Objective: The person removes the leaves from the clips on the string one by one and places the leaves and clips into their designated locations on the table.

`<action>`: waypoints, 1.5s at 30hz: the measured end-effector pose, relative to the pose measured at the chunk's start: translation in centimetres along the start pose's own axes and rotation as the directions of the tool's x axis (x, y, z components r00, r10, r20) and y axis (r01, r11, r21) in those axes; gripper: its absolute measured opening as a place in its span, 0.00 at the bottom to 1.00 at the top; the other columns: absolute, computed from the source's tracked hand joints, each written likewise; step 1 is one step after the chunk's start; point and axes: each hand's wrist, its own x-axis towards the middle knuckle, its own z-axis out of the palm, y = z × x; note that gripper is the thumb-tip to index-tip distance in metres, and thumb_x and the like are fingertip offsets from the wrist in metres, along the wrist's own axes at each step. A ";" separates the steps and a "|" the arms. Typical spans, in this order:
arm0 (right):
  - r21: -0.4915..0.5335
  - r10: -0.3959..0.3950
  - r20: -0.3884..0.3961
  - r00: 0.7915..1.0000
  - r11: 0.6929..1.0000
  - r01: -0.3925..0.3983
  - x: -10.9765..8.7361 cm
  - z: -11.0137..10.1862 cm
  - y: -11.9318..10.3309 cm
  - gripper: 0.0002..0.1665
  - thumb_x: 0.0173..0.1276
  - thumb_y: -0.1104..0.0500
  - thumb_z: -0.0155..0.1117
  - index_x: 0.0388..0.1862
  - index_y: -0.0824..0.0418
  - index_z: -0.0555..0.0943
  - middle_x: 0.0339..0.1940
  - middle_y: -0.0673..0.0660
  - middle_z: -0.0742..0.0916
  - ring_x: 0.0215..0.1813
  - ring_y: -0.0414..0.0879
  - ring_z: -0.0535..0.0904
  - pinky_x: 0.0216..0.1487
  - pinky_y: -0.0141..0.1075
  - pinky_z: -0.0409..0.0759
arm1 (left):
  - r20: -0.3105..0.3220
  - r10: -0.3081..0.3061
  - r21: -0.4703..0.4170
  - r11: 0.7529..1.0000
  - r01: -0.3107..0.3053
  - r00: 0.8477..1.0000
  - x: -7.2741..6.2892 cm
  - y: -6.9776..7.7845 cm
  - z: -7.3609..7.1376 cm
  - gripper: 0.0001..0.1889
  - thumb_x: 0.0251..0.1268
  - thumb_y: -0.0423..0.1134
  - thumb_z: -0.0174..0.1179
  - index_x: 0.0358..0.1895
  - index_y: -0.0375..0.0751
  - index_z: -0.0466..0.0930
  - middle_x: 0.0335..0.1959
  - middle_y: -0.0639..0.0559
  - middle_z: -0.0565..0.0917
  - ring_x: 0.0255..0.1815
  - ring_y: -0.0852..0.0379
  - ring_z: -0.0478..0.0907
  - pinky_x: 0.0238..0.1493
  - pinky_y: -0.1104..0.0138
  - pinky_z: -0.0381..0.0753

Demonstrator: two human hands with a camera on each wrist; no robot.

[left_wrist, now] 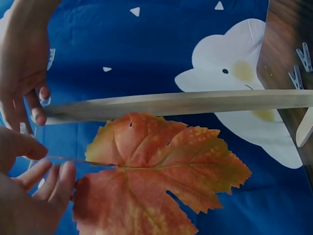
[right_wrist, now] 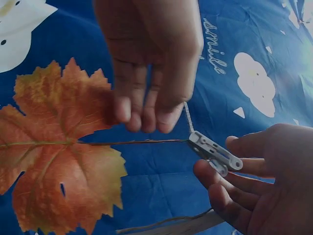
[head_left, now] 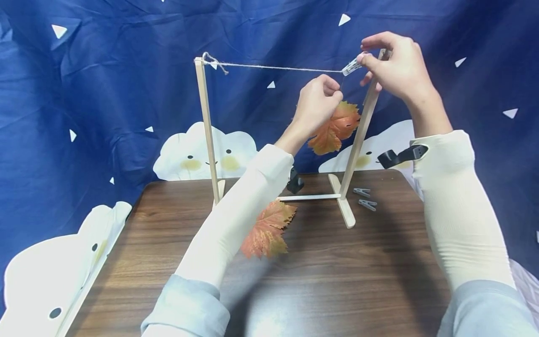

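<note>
A grey clothespin (right_wrist: 215,152) sits on the string (head_left: 273,68) near the right post, with the stem of an orange leaf (head_left: 337,128) at its biting end. My right hand (head_left: 397,65) has its thumb and fingers spread around the pin's handle end, the round ends showing between them in the right wrist view. Just left of the stem is my left hand (head_left: 317,100), fingertips close beside it. The whole stem shows past those fingertips in the right wrist view, and the left fingers stand slightly apart in the left wrist view.
A wooden frame with a left post (head_left: 206,121) and right post (head_left: 360,135) stands at the back of the brown table (head_left: 337,281). A second leaf (head_left: 269,231) lies partly behind my left forearm. Two loose clothespins (head_left: 367,204) lie right of the frame's foot.
</note>
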 end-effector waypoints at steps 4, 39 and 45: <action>-0.039 -0.008 0.012 1.000 0.999 0.008 -0.1 0.4 0.4 0.32 0.80 0.50 0.63 0.78 0.59 0.75 0.38 0.33 0.83 0.24 0.24 0.83 0.25 0.20 0.78 | 0.013 -0.024 0.034 0.999 0.024 1.000 0.5 0.3 0.6 0.18 0.80 0.40 0.60 0.68 0.45 0.79 0.61 0.55 0.86 0.60 0.64 0.82 0.61 0.74 0.80; 0.207 -0.045 -0.070 0.996 0.977 0.059 0.1 0.1 0.6 0.10 0.71 0.62 0.75 0.48 0.53 0.89 0.26 0.38 0.88 0.26 0.32 0.82 0.20 0.22 0.74 | -0.044 -0.007 0.033 0.999 0.009 0.999 1.4 0.9 0.6 0.11 0.81 0.40 0.61 0.58 0.50 0.89 0.52 0.58 0.91 0.49 0.66 0.84 0.46 0.78 0.78; 0.212 -0.085 -0.185 0.979 0.969 0.124 0.1 0.6 0.4 0.13 0.70 0.64 0.75 0.52 0.64 0.90 0.26 0.37 0.88 0.26 0.31 0.83 0.26 0.20 0.78 | -0.068 -0.025 0.013 1.000 0.026 0.997 1.2 0.6 0.1 0.10 0.81 0.41 0.62 0.56 0.50 0.89 0.49 0.58 0.92 0.47 0.65 0.84 0.47 0.76 0.79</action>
